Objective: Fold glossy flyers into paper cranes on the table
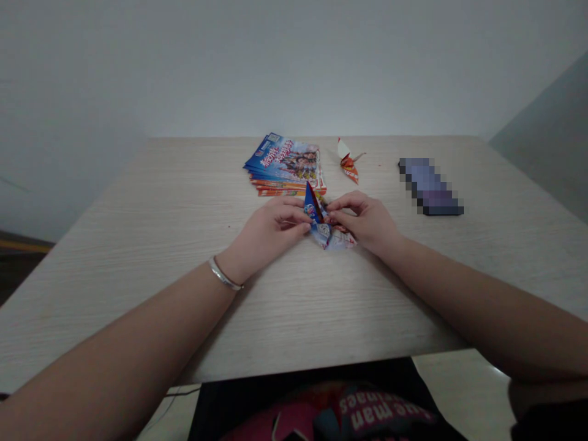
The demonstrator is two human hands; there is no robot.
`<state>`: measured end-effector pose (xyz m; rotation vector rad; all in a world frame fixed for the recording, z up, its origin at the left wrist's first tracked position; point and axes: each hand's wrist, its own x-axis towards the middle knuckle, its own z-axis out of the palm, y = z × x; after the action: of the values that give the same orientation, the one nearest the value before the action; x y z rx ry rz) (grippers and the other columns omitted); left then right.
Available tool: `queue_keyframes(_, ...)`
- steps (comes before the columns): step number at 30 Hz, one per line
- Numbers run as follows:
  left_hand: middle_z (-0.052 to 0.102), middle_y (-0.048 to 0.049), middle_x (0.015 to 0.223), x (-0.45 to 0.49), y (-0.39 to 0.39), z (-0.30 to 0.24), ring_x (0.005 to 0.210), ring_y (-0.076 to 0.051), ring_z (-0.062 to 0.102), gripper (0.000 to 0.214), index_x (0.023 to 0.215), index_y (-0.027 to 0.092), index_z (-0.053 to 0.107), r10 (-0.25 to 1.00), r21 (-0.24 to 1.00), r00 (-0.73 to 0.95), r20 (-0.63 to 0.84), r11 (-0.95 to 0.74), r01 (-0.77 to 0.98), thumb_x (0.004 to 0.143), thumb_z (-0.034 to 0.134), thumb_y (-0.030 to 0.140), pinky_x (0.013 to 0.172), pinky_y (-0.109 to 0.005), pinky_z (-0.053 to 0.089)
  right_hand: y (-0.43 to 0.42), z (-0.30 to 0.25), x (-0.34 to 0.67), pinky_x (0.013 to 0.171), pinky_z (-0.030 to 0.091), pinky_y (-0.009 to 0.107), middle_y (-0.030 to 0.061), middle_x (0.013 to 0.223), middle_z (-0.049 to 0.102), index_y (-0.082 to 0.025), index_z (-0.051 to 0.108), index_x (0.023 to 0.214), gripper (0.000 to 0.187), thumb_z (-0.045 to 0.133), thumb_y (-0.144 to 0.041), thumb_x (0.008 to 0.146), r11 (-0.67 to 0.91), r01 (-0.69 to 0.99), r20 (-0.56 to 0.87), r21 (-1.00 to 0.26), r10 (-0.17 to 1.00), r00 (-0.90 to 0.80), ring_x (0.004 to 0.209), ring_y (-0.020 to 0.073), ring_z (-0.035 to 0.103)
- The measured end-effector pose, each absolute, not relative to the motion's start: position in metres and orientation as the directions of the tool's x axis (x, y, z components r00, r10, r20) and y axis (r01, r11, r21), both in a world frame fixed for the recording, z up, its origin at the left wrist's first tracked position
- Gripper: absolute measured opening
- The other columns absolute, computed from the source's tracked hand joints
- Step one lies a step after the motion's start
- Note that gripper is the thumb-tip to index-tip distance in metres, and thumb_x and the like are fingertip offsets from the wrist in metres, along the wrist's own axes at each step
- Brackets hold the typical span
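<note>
A small folded piece of printed paper (320,222), blue, white and red, lies on the wooden table (184,202) with one pointed flap sticking up. My left hand (269,231) pinches its left side, fingers curled together. My right hand (362,222) pinches its right side, fingertips pressed on the fold. A silver bangle (223,275) circles my left wrist.
Behind the hands lies a fanned stack of printed paper sheets (285,165). A finished red and white paper crane (348,162) stands to its right. A dark flat object (430,186), blurred out, lies at the right. The table's near edge is close to my lap.
</note>
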<state>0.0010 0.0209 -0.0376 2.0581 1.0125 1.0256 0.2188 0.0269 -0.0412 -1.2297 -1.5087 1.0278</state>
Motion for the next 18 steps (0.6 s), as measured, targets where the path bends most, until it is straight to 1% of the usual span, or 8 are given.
queue_keyframes(2, 0.063, -0.0117, 0.124, 0.0, 0.021, -0.038, 0.116, -0.026, 0.062, 0.011, 0.09, 0.02, 0.075, 0.826, 0.793, 0.433, 0.36, -0.516, 0.325, 0.084, 0.068, 0.028, 0.097, -0.045, 0.055, 0.028, -0.042, 0.221, 0.076, 0.058, 0.037, 0.0043, 0.089, 0.07, -0.022, 0.074, 0.077, 0.005, 0.073, -0.023, 0.073, 0.232, 0.314, 0.21, -0.921, 0.972, -0.101, 0.08, 0.0181, 0.067)
queue_keyframes(4, 0.059, -0.0116, 0.13, 0.0, 0.02, -0.036, 0.122, -0.027, 0.058, 0.018, 0.099, 0.022, 0.074, 0.798, 0.772, 0.48, 0.364, -0.547, 0.324, 0.083, 0.071, 0.031, 0.102, -0.046, 0.052, 0.029, -0.044, 0.223, 0.083, 0.057, 0.04, 0.0057, 0.091, 0.069, -0.021, 0.076, 0.079, 0.007, 0.071, -0.023, 0.075, 0.279, 0.382, 0.259, -0.881, 0.96, -0.105, 0.086, 0.0201, 0.067)
queue_keyframes(6, 0.059, -0.011, 0.13, 0.0, 0.018, -0.033, 0.127, -0.028, 0.054, 0.029, 0.108, 0.024, 0.073, 0.769, 0.701, 0.52, 0.372, -0.6, 0.386, 0.08, 0.076, 0.03, 0.11, -0.049, 0.045, 0.03, -0.046, 0.226, 0.087, 0.056, 0.042, 0.0062, 0.092, 0.069, -0.021, 0.077, 0.082, 0.012, 0.066, -0.019, 0.077, 0.323, 0.431, 0.299, -0.842, 0.946, -0.125, 0.09, 0.0212, 0.067)
queue_keyframes(8, 0.06, -0.0109, 0.128, 0.0, 0.017, -0.031, 0.126, -0.027, 0.054, 0.034, 0.112, 0.024, 0.073, 0.765, 0.635, 0.526, 0.372, -0.623, 0.457, 0.078, 0.077, 0.027, 0.111, -0.048, 0.042, 0.031, -0.048, 0.228, 0.092, 0.055, 0.043, 0.0057, 0.096, 0.07, -0.023, 0.078, 0.085, 0.023, 0.06, -0.011, 0.076, 0.364, 0.446, 0.326, -0.818, 0.931, -0.162, 0.094, 0.0212, 0.067)
queue_keyframes(10, 0.065, -0.0097, 0.119, 0.0, 0.017, -0.029, 0.115, -0.025, 0.06, 0.028, 0.109, 0.022, 0.073, 0.79, 0.615, 0.507, 0.345, -0.599, 0.513, 0.081, 0.074, 0.026, 0.105, -0.045, 0.047, 0.032, -0.05, 0.231, 0.099, 0.052, 0.043, 0.0045, 0.103, 0.071, -0.025, 0.079, 0.09, 0.033, 0.057, -0.006, 0.074, 0.405, 0.406, 0.354, -0.819, 0.914, -0.199, 0.102, 0.0209, 0.066)
queue_keyframes(13, 0.072, -0.0059, 0.1, -0.001, 0.019, -0.028, 0.096, -0.022, 0.066, 0.016, 0.098, 0.021, 0.075, 0.829, 0.614, 0.476, 0.294, -0.546, 0.571, 0.084, 0.07, 0.028, 0.093, -0.039, 0.052, 0.034, -0.053, 0.234, 0.108, 0.047, 0.043, 0.0035, 0.119, 0.069, -0.028, 0.079, 0.096, 0.033, 0.06, -0.009, 0.077, 0.466, 0.295, 0.399, -0.834, 0.879, -0.261, 0.116, 0.0208, 0.063)
queue_keyframes(16, 0.074, -0.0053, 0.099, -0.001, 0.02, -0.027, 0.094, -0.023, 0.067, 0.015, 0.096, 0.021, 0.076, 0.841, 0.604, 0.479, 0.254, -0.524, 0.601, 0.084, 0.07, 0.029, 0.09, -0.038, 0.051, 0.034, -0.055, 0.237, 0.109, 0.047, 0.043, 0.0042, 0.129, 0.066, -0.03, 0.078, 0.102, 0.029, 0.067, -0.017, 0.079, 0.474, 0.221, 0.378, -0.852, 0.851, -0.366, 0.124, 0.0231, 0.06)
queue_keyframes(18, 0.074, -0.0064, 0.103, 0.0, 0.02, -0.027, 0.098, -0.025, 0.067, 0.021, 0.099, 0.021, 0.075, 0.844, 0.574, 0.477, 0.246, -0.523, 0.63, 0.081, 0.075, 0.031, 0.093, -0.041, 0.05, 0.033, -0.056, 0.238, 0.105, 0.052, 0.042, 0.0046, 0.135, 0.062, -0.03, 0.077, 0.106, 0.032, 0.072, -0.022, 0.076, 0.423, 0.178, 0.324, -0.888, 0.852, -0.41, 0.127, 0.0251, 0.059)
